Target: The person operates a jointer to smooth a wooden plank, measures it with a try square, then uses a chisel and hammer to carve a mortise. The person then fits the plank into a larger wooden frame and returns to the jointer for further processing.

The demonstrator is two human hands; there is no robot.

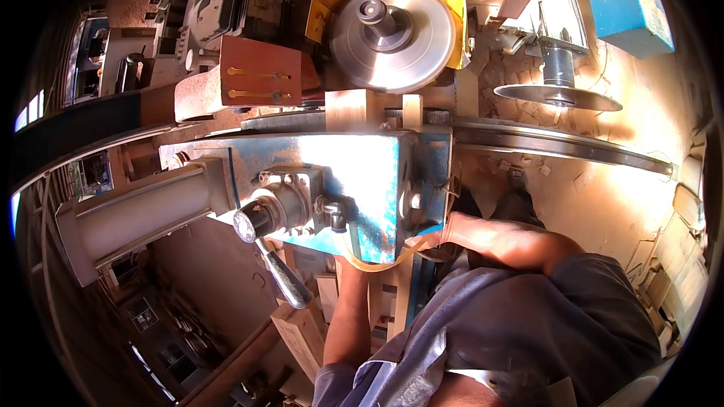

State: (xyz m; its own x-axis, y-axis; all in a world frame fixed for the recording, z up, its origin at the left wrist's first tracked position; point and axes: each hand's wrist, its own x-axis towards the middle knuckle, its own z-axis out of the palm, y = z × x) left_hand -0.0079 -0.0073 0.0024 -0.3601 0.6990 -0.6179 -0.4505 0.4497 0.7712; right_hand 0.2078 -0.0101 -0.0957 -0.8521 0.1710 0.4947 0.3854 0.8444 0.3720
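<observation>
My left forearm [349,324] reaches up beneath a blue metal machine housing [362,181], which hides the hand and its fingers. My right hand [437,236] is at the housing's lower right edge, beside a yellowish hose [377,265]; its fingers are mostly covered. On the housing sit a round valve body and a lever handle [286,279]. Beyond it, two light wood pieces [347,109] stick out towards a round saw blade [400,38] under a yellow guard [322,11]. More wooden boards [302,335] lie below the housing, near my left forearm.
A second, thin disc blade [558,96] stands at the far right on a motor shaft. A dark rail [558,147] crosses to the right. On the left are a grey cylinder [143,211] and a reddish slotted plate [260,75]. Wood scraps [664,294] lie at the right edge.
</observation>
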